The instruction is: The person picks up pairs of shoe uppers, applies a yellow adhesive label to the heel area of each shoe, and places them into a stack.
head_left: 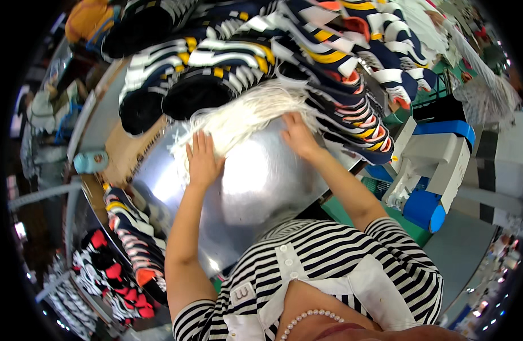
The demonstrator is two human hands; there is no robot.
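A long, loose bundle of thin white laces (247,113) lies across a shiny metal work surface (261,187). My left hand (203,162) rests flat at the bundle's left part, with its fingers stretched out and somewhat apart. At the right part of the bundle is my right hand (298,136), its fingertips touching the strands and its thumb apart from the fingers. Neither hand is wrapped round the laces. Just beyond the bundle, striped shoe uppers (201,91) in navy, white and yellow lie with their dark openings toward me.
A tall stack of nested shoe uppers (352,116) borders the surface on the right. Beside it stands a white and blue sewing machine (429,165). To the left are a light-blue cup-like container (91,162), a cardboard sheet (128,150) and another row of uppers (136,238).
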